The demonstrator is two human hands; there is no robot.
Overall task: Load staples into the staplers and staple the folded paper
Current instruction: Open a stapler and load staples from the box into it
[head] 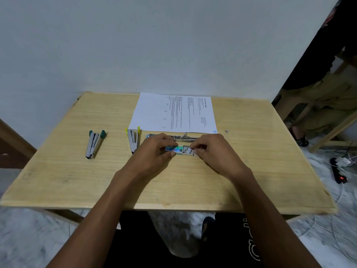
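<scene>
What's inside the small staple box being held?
A grey tray slid partway out, holding staple strips. Whatever lies inside the sleeve or under the right hand is hidden.

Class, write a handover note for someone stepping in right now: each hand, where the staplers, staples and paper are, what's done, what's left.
Left hand holds the staple box on the table. Right hand pinches a staple strip just right of the box.
Green stapler and yellow stapler lie opened at the left; a third stapler lies just behind the hands. The printed paper lies at the far edge.
Done: the two left staplers are opened and staples are out. Whether any stapler is loaded cannot be told.
Left: load the staples, close the staplers, staple the paper.
</scene>
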